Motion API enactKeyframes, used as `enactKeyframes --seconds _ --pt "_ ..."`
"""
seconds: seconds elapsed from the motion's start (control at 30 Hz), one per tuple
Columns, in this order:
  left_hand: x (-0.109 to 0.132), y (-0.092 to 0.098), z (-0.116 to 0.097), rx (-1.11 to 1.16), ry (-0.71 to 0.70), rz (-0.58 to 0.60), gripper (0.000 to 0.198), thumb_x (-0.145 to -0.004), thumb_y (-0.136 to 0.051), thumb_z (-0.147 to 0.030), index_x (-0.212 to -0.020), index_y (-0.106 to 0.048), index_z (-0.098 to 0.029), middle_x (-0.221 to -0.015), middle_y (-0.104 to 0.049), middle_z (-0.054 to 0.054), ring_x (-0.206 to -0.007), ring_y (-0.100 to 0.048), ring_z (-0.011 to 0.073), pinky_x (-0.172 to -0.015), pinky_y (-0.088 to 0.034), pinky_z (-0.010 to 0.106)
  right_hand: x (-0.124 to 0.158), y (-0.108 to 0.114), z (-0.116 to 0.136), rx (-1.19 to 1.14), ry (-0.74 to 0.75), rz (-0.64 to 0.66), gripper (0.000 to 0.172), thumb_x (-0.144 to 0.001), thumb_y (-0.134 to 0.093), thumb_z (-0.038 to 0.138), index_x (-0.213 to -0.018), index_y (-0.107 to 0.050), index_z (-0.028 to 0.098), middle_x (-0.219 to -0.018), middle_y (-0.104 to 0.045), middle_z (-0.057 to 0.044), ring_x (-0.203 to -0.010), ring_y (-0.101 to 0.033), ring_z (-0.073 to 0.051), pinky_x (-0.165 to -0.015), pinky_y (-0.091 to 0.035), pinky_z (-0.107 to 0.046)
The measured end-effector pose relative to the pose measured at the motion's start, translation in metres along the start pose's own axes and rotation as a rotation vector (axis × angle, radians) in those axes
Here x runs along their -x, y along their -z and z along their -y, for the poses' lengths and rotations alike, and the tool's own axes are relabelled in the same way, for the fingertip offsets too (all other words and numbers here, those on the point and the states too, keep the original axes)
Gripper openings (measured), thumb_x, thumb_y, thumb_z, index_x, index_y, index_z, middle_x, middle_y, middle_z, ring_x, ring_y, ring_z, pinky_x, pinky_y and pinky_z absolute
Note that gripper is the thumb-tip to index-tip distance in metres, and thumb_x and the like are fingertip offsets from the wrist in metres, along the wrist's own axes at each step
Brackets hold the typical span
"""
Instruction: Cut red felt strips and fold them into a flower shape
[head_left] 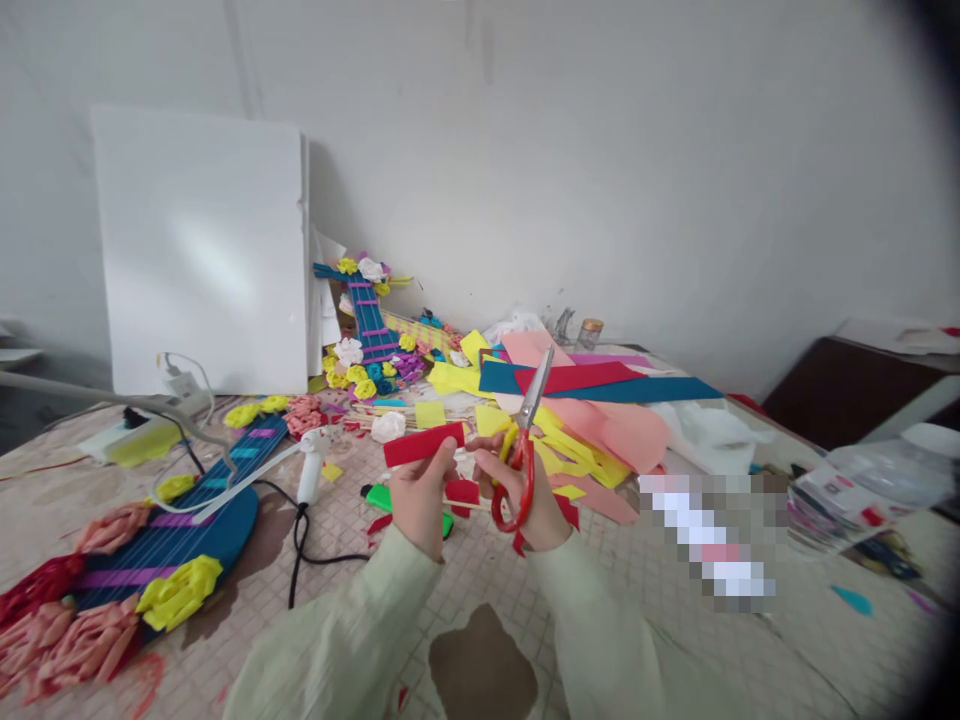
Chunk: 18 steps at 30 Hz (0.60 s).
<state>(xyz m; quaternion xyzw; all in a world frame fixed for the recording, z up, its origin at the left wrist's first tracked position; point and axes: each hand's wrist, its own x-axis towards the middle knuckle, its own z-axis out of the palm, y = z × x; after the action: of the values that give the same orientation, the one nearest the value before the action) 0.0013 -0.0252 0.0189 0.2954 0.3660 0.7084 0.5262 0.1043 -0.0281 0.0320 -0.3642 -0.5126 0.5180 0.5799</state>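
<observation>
My left hand pinches a folded strip of red paper above the table. Close beside it, my right hand grips a pair of scissors with one red and one yellow handle, the blades pointing up and away. Some of my right fingers reach toward the strip's right end; whether they touch it I cannot tell. Beneath the hands lie small red paper scraps and a green utility knife, partly covered by my left hand.
A glue gun with a black cord stands left of my hands. Near it lies a blue paper guitar with paper flowers. Coloured paper sheets pile up behind the scissors. A white board leans on the wall; a plastic container sits right.
</observation>
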Motion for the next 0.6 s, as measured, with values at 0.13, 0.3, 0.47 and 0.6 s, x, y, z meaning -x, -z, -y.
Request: enactKeyframes --seconds 0.13,0.3,0.47,0.6 --pt "-0.009 -0.007 -0.006 0.051 0.033 -0.047 0.018 -0.052 -0.071 -0.025 -0.058 -0.061 -0.011 -0.051 -0.057 -0.002 -0.049 -0.051 0.0083 -0.05 -0.04 0.02 0.009 0.001 -0.007 -0.015 -0.068 0.004 0.024 -0.067 -0.057 0.035 -0.078 -0.045 0.018 -0.061 -0.047 0.003 -0.051 -0.044 -0.009 -0.05 -0.036 -0.023" --pt "-0.012 -0.014 -0.011 0.18 0.102 -0.058 0.016 -0.051 -0.072 -0.018 -0.061 -0.062 -0.011 -0.062 -0.064 0.002 -0.065 -0.06 0.0129 -0.066 -0.046 0.024 0.022 -0.007 -0.023 0.027 -0.217 0.142 0.026 -0.064 -0.058 0.036 -0.077 -0.043 0.018 -0.065 -0.045 0.003 -0.052 -0.044 -0.009 -0.05 -0.035 -0.023" --pt "-0.011 -0.017 -0.012 0.238 0.21 -0.038 0.013 -0.053 -0.07 -0.014 -0.059 -0.059 -0.011 -0.063 -0.066 0.003 -0.069 -0.063 0.0151 -0.074 -0.047 0.028 0.027 -0.013 -0.026 0.067 -0.269 0.167 0.027 -0.064 -0.057 0.034 -0.079 -0.041 0.018 -0.064 -0.045 0.003 -0.053 -0.044 -0.011 -0.05 -0.036 -0.024" --pt "-0.011 -0.017 -0.012 0.245 0.221 -0.021 0.013 -0.055 -0.069 -0.014 -0.059 -0.057 -0.011 -0.064 -0.067 0.004 -0.069 -0.064 0.0166 -0.072 -0.048 0.028 0.027 -0.014 -0.023 0.092 -0.289 0.147 0.027 -0.063 -0.056 0.033 -0.079 -0.041 0.019 -0.058 -0.042 0.004 -0.051 -0.041 -0.011 -0.048 -0.034 -0.023"
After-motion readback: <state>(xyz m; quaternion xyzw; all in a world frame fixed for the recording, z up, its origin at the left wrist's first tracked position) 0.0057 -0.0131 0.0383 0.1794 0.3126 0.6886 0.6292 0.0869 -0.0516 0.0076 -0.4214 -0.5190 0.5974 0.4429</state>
